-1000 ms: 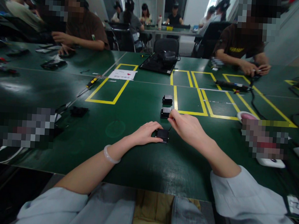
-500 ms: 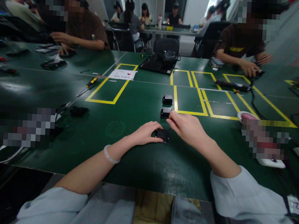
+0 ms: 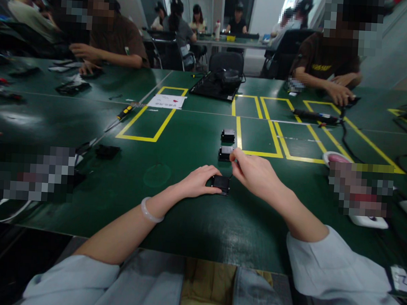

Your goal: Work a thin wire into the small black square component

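Observation:
My left hand is closed around the left side of a small flat black box-shaped part, its thumb and fingers pressing it on the green table. With its fingers pinched, my right hand is just above and to the right of that part. A thin dark rod-like tool runs down from the pinch to the part's right corner; its exact kind is too small to make out. Beyond my hands stand two similar black parts, the nearer one close to my right fingertips and the farther one behind it.
Yellow tape outlines mark the table. To the left lie a yellow-and-black screwdriver, a white paper and a dark piece. A black panel lies at the back. Right is a white-rimmed tray. Co-workers sit opposite.
The fingers of my right hand have shifted slightly at the tool. My left hand and the black part stay put. The co-worker at the right has lowered one hand.

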Demonstrator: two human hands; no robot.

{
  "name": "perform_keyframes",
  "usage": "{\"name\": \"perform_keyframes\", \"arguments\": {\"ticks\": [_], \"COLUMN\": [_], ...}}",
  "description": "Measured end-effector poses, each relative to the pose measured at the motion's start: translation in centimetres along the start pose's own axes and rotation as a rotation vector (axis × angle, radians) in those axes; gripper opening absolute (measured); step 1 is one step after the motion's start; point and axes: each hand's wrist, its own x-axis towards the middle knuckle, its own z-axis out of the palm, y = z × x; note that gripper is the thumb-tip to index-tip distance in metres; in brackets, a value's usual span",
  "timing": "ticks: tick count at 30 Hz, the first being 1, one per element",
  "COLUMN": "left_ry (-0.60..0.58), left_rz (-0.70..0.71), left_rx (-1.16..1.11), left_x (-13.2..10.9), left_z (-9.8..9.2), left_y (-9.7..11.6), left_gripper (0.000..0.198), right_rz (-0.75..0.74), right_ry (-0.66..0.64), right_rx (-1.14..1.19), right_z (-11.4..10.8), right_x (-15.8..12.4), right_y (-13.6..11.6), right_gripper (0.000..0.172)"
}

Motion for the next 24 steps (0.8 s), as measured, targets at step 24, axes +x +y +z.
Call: {"name": "perform_keyframes", "arguments": {"ticks": [24], "left_ry": [0.012], "left_rz": [0.012], "left_rx": [-0.008], "left_x": [0.00], "left_z": [0.13], "left_y": [-0.08], "left_gripper": [0.042], "right_rz": [-0.011], "right_ry": [0.015], "right_rx": [-0.005], "right_z": [-0.07], "right_x": [-0.08], "right_y": [-0.03], "right_gripper": [0.022]}}
